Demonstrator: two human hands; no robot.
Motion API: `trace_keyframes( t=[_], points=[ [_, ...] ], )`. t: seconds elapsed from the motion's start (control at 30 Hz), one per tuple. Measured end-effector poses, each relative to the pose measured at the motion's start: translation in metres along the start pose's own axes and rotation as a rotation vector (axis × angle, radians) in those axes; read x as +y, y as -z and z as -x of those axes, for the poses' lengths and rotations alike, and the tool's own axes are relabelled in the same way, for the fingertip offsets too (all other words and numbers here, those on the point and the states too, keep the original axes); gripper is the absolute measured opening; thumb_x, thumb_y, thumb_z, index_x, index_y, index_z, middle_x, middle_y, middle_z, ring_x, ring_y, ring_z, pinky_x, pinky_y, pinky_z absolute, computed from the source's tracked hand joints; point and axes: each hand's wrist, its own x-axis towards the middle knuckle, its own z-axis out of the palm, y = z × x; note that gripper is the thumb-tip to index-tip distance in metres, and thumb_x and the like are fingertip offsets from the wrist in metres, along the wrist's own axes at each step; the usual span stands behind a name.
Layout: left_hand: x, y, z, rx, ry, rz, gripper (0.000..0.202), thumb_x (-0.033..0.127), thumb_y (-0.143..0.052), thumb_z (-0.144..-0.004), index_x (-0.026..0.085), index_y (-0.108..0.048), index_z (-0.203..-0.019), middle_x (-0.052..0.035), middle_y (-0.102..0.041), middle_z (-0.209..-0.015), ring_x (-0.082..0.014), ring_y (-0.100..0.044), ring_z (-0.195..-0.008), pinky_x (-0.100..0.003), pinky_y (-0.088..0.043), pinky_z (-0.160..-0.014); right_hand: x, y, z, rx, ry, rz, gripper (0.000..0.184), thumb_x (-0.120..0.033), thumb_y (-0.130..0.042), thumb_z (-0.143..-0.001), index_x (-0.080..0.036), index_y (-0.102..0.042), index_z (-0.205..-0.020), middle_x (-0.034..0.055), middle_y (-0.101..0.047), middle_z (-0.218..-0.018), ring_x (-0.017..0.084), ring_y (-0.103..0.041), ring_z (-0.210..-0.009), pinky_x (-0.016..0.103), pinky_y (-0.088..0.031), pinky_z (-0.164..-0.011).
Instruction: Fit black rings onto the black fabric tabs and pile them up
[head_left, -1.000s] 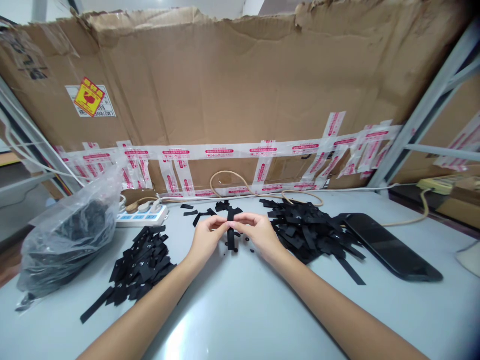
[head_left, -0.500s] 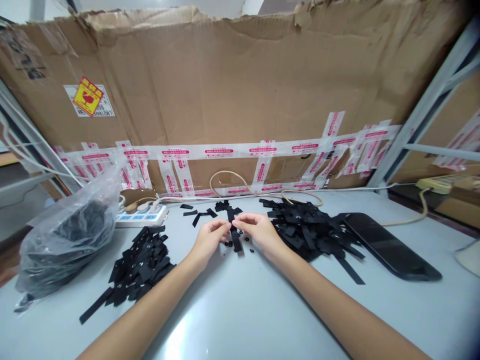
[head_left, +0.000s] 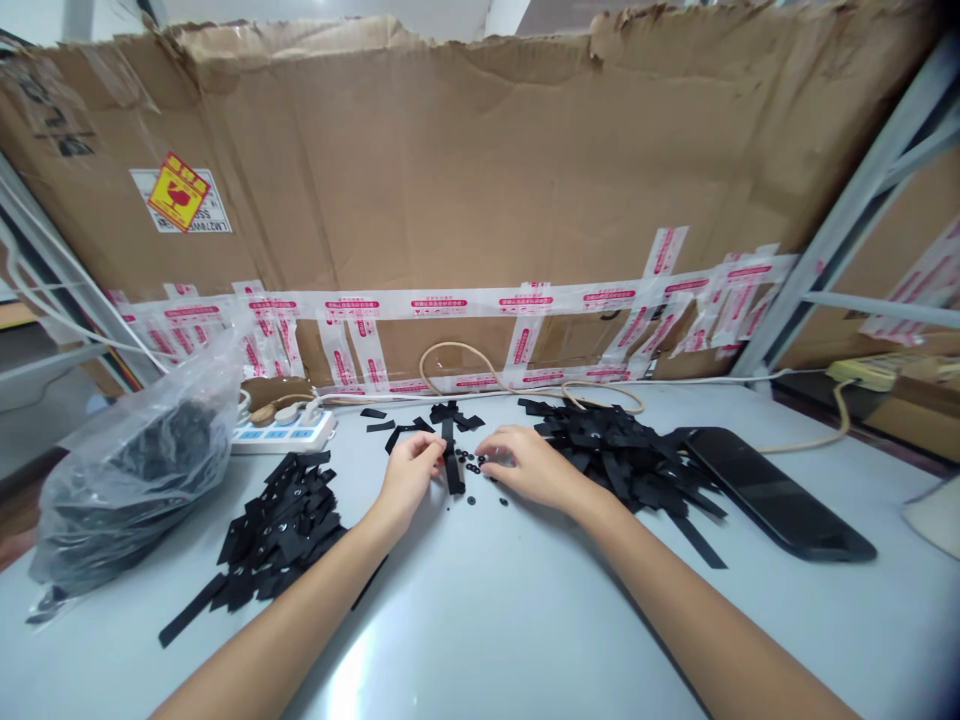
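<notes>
**Left hand** [head_left: 409,475]: fingers curled, tips at the left edge of a black strip [head_left: 451,472]. Whether they grip it cannot be told.

**Right hand** [head_left: 525,468]: fingers loose and extended, holding nothing, tips just right of the strip and beside a scatter of small black rings [head_left: 472,468].

**Strip:** lies on a pale table [head_left: 480,610] between the hands, nearer the left hand. Its long axis runs away from the person, and its far end reaches a small cluster of black pieces [head_left: 450,415].

**Other items on the table:**
- Black tag pile [head_left: 281,530], left of the left forearm
- Larger black tag pile [head_left: 615,455], beyond the right hand
- Clear plastic bag [head_left: 142,470] of dark contents, far left
- White power strip [head_left: 281,435], behind the bag's upper edge, with plugs in it
- Black slab device [head_left: 772,490], face down or dark, right of the larger pile
- Beige cable [head_left: 465,365], looped along the back edge

**Backdrop:** cardboard sheet [head_left: 450,180], patched with red-printed tape [head_left: 439,302], held between grey metal shelf uprights [head_left: 847,220].
</notes>
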Motion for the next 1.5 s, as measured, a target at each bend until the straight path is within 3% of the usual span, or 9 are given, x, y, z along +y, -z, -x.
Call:
trace_keyframes(
  t=[0.1,0.4,0.6,1.03,1.33,1.4,1.5],
  points=[
    [0.0,0.0,0.001,-0.006,0.017,-0.004,0.009,0.023,-0.058,-0.058,0.014,-0.057,-0.06,0.0034,-0.05,-0.053,-0.008,-0.047,-0.051,-0.019,-0.036,-0.05,-0.005,-0.008,-0.001,-0.005,0.034,-0.007,0.018,-0.018,-0.057,-0.076,-0.02,-0.068,-0.09,0.0053,-0.062,-0.086,0.017,-0.055,-0.083,0.027,-0.041,-0.073],
    [-0.002,0.0,0.0,-0.05,0.033,-0.03,0.012,0.025,-0.057,-0.058,0.014,-0.055,-0.06,0.002,-0.052,-0.053,-0.0081,-0.048,-0.05,-0.02,-0.038,-0.05,-0.009,-0.018,-0.005,0.025,0.085,0.054,0.017,-0.01,-0.05,-0.076,-0.017,-0.066,-0.075,0.0047,-0.06,-0.075,0.015,-0.054,-0.074,0.026,-0.04,-0.07],
    [-0.004,0.001,-0.001,-0.064,0.018,-0.046,0.012,0.025,-0.058,-0.058,0.014,-0.056,-0.059,0.0013,-0.054,-0.054,-0.0084,-0.049,-0.05,-0.02,-0.039,-0.05,-0.007,-0.021,-0.006,0.043,0.048,0.042,0.018,-0.007,-0.049,-0.068,-0.017,-0.064,-0.07,0.0034,-0.061,-0.07,0.014,-0.052,-0.065,0.024,-0.039,-0.063],
    [-0.005,0.0,-0.003,-0.074,0.011,-0.073,0.012,0.026,-0.057,-0.058,0.015,-0.055,-0.058,0.0025,-0.053,-0.051,-0.0078,-0.047,-0.047,-0.021,-0.038,-0.05,-0.016,-0.027,-0.006,0.051,0.119,0.281,0.023,-0.003,-0.043,-0.071,-0.017,-0.061,-0.077,0.0065,-0.059,-0.075,0.018,-0.052,-0.079,0.025,-0.038,-0.07],
    [-0.006,0.001,-0.003,-0.065,0.024,-0.082,0.009,0.023,-0.058,-0.059,0.014,-0.057,-0.059,0.0023,-0.053,-0.05,-0.0082,-0.048,-0.046,-0.021,-0.039,-0.05,-0.006,-0.02,-0.007,0.084,0.078,0.108,0.026,0.0,-0.042,-0.068,-0.017,-0.061,-0.074,0.0039,-0.06,-0.071,0.014,-0.053,-0.066,0.024,-0.039,-0.064],
    [-0.006,0.001,-0.003,-0.07,0.02,-0.084,0.009,0.023,-0.058,-0.06,0.014,-0.058,-0.06,0.0022,-0.054,-0.051,-0.0081,-0.048,-0.046,-0.02,-0.039,-0.05,-0.007,-0.02,-0.008,0.132,0.071,0.018,0.026,0.0,-0.043,-0.065,-0.017,-0.061,-0.072,0.0031,-0.061,-0.069,0.014,-0.054,-0.065,0.024,-0.04,-0.063],
    [-0.008,0.001,-0.004,-0.072,0.013,-0.098,0.011,0.025,-0.059,-0.06,0.014,-0.058,-0.06,0.002,-0.054,-0.051,-0.0082,-0.048,-0.046,-0.021,-0.039,-0.05,-0.013,-0.022,-0.009,0.296,0.03,-0.286,0.022,-0.006,-0.046,-0.067,-0.018,-0.063,-0.074,0.0033,-0.065,-0.072,0.015,-0.058,-0.066,0.026,-0.045,-0.065]
  ],
)
